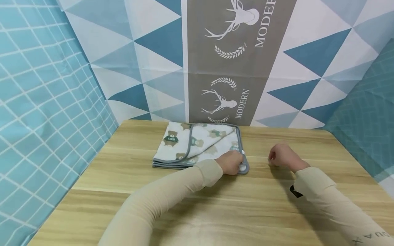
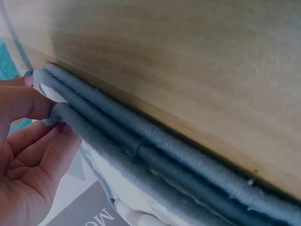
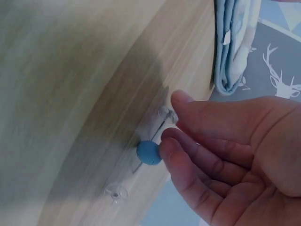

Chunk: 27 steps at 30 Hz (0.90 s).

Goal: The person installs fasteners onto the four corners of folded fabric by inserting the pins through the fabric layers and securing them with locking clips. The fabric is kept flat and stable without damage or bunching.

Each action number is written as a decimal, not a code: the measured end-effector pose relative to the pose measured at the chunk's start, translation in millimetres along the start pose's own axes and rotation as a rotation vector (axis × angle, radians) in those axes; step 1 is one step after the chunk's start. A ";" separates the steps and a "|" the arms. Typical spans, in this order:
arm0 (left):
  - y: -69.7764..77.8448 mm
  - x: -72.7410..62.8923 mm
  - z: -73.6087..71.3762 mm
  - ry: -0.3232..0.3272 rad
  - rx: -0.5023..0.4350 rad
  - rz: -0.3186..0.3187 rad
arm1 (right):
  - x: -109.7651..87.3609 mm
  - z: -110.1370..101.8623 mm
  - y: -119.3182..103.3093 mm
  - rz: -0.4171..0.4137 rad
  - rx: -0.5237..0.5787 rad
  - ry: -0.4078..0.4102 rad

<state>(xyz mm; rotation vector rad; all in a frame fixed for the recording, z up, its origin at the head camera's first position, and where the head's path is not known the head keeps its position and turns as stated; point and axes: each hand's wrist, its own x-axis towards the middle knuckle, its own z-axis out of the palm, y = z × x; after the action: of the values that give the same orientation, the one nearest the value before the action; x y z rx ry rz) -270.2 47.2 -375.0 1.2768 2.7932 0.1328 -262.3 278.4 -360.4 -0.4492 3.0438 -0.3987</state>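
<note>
A folded white blanket (image 1: 172, 140) with brown bears and grey binding lies on the wooden table. My left hand (image 1: 231, 162) is at its near right corner. Thumb and fingers of that hand pinch the bound edge (image 2: 70, 115) in the left wrist view; other bound layers lie beside it. To the right, my right hand (image 1: 284, 157) is low over the table with curled fingers. Its fingertips meet a small ribbed blue disc (image 3: 149, 152) and a clear knob (image 3: 167, 114) with a thin line between them. From the head view the disc is hidden.
A second small clear round piece (image 3: 115, 193) lies on the table near the right hand. Behind the table (image 1: 307, 143) hangs a patterned cloth (image 1: 154, 44) with triangles and deer heads. Blue grid-patterned cloth (image 1: 40, 112) borders the left side.
</note>
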 end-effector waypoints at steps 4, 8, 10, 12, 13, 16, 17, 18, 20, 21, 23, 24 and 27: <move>-3.6 3.4 -2.7 -0.008 -0.038 -0.007 | 0.0 0.9 -0.8 0.011 0.019 -0.020; -11.6 8.8 -7.6 0.001 -0.151 -0.033 | 1.5 -1.3 -4.4 0.004 0.025 -0.009; -17.9 12.0 -9.3 0.011 -0.209 -0.060 | 2.7 -2.1 -5.9 -0.011 0.018 0.003; -24.9 13.8 -11.4 0.001 -0.296 -0.109 | 4.1 -2.5 -8.1 -0.028 0.022 0.011; -28.3 13.8 -12.7 -0.001 -0.341 -0.139 | 4.6 -2.5 -9.2 -0.041 0.027 0.017; -38.2 11.9 -17.2 0.005 -0.479 -0.228 | 5.1 -2.3 -12.6 -0.072 0.055 0.030; -41.2 10.6 -19.9 0.012 -0.536 -0.257 | 5.0 -2.0 -13.1 -0.077 0.066 0.036; -44.0 9.4 -22.9 0.029 -0.588 -0.281 | 4.9 -1.4 -13.5 -0.083 0.073 0.046; -50.7 7.1 -28.9 0.073 -0.658 -0.314 | 4.6 -0.5 -14.3 -0.102 0.087 0.071; -53.8 5.7 -32.7 0.093 -0.691 -0.328 | 4.6 0.1 -14.8 -0.107 0.096 0.084; -60.3 2.7 -40.5 0.137 -0.730 -0.348 | 5.7 2.1 -15.8 -0.121 0.113 0.113; -63.6 1.3 -44.2 0.158 -0.744 -0.355 | 6.4 2.9 -17.0 -0.134 0.125 0.130; -72.7 -3.3 -54.6 0.203 -0.776 -0.378 | 9.9 6.5 -22.4 -0.153 0.172 0.187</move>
<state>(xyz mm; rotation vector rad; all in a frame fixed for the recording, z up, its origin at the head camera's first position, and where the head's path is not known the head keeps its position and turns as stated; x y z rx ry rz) -327.9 -5.4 -328.5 0.5654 2.6035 1.2216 -265.0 253.3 -360.9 -0.6726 3.1230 -0.7439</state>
